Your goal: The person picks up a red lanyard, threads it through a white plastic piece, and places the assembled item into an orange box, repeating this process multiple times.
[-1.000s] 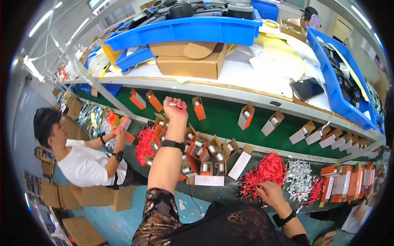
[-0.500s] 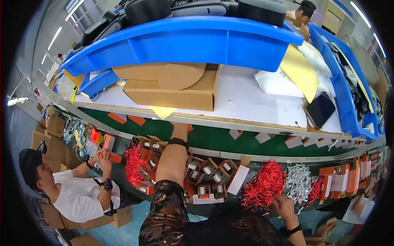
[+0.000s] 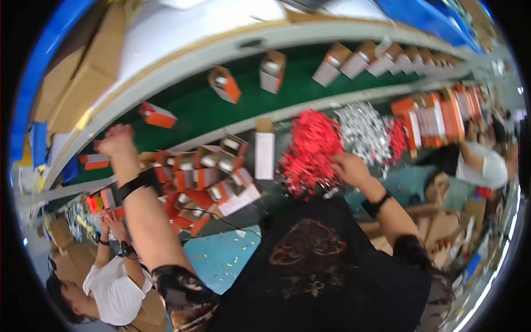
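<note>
My left hand reaches out over the green conveyor belt, blurred, its fingers apart and nothing visible in them. Near it on the belt are a small orange-and-white box and another orange box. My right hand is at the right edge of a heap of red strands. Its fingers are curled together against the strands, and what they pinch is hidden. Between my arms stands a cluster of open small boxes with pale items inside. A single white box lies beside the cluster.
A silver heap lies right of the red one, then stacked orange-and-white boxes. More open boxes line the belt. A shelf edge runs above it. A co-worker in a white shirt is at lower left, another person at right.
The view has swung down and to the right. My left hand, earlier hidden under the shelf edge, now shows above the belt. My right hand stays at the red heap.
</note>
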The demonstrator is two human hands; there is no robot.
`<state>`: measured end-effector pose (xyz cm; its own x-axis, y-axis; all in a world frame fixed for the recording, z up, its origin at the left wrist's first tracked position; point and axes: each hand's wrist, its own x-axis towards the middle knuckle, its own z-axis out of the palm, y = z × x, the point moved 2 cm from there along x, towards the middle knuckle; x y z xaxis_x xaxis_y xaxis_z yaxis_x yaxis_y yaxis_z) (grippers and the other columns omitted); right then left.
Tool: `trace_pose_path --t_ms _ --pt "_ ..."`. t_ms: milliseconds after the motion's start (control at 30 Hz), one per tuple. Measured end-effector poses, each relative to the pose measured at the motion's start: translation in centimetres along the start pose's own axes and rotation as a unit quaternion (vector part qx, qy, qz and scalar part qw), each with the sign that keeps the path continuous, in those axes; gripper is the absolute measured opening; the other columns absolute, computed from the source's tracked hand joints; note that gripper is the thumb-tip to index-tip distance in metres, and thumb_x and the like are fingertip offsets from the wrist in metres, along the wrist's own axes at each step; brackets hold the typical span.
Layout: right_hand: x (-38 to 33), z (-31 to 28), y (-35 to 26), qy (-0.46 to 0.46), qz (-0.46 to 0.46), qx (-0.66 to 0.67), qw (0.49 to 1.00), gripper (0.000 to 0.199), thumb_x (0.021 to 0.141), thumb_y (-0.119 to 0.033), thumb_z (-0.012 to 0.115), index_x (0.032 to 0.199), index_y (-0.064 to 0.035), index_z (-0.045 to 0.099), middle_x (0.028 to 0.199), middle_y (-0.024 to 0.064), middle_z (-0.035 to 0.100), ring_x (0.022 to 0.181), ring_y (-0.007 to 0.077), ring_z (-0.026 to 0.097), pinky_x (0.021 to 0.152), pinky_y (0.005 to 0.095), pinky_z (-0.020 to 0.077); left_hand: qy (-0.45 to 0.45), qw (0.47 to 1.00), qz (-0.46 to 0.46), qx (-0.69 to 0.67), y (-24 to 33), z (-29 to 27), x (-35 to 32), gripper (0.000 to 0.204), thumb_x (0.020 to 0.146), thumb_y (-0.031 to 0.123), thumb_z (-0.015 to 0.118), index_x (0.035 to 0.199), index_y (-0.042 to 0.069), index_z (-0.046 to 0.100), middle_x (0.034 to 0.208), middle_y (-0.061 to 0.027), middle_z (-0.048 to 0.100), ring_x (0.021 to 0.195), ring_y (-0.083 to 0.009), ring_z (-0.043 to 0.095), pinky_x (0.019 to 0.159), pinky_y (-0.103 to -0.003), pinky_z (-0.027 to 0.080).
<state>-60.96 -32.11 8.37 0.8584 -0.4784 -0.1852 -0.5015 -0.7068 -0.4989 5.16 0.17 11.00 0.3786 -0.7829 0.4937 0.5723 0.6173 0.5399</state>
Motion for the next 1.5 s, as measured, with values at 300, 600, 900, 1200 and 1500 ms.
trace_pose_path --t_ms 300,600,900,1200,1500 --pt "-0.5 10.9 4.0 -0.030 0.046 0.020 0.998 0.025 0.083 -0.029 0.066 0.099 -0.0104 0.066 0.097 0.0141 0.065 0.090 0.0338 0.064 0.076 0.0472 0.0514 0.716 0.684 0.131 0.043 -3.5 24.2 2.7 0.042 0.092 0.036 0.052 0.129 0.016 0.049 0.135 0.0001 0.053 0.126 -0.0215 0.048 0.107 -0.046 0.028" --pt "1.0 10.4 4.5 -0.016 -0.019 0.068 0.997 0.020 0.082 -0.028 0.067 0.082 -0.0081 0.067 0.087 0.0152 0.062 0.081 0.0337 0.064 0.071 0.0452 0.0517 0.482 0.861 0.105 0.122 -13.1 45.4 -5.2 0.022 0.092 0.020 0.055 0.109 0.005 0.056 0.103 -0.0060 0.062 0.100 -0.0207 0.056 0.095 -0.039 0.043" --pt "-2.5 -12.0 -7.5 -0.193 -0.180 0.420 0.868 0.012 0.093 -0.014 0.059 0.092 -0.0023 0.061 0.080 -0.0026 0.059 0.074 0.0030 0.053 0.065 0.0210 0.0433 0.124 0.810 -0.141 0.555 -33.9 46.6 -4.1 0.051 0.085 0.003 0.064 0.133 0.004 0.047 0.126 -0.0095 0.054 0.116 -0.0199 0.053 0.097 -0.034 0.043" --pt "-7.1 -20.5 -8.7 -0.104 -0.237 0.514 0.817 0.017 0.094 -0.016 0.060 0.090 -0.0001 0.061 0.082 -0.0009 0.061 0.075 0.0044 0.051 0.068 0.0224 0.0438 0.034 0.927 -0.114 0.355 -35.9 49.8 -1.0 0.022 0.099 0.018 0.049 0.097 -0.001 0.061 0.094 -0.0081 0.065 0.088 -0.0167 0.061 0.081 -0.032 0.049" --pt "-7.9 -15.9 -7.2 -0.134 -0.273 0.616 0.726 0.036 0.095 -0.030 0.061 0.118 -0.0040 0.049 0.086 -0.0020 0.055 0.076 0.0053 0.050 0.068 0.0225 0.0435 0.066 0.960 -0.122 0.245 -35.2 55.8 4.6 0.023 0.101 0.023 0.049 0.110 0.005 0.060 0.077 -0.0030 0.058 0.056 -0.0089 0.045 0.054 -0.023 0.037"
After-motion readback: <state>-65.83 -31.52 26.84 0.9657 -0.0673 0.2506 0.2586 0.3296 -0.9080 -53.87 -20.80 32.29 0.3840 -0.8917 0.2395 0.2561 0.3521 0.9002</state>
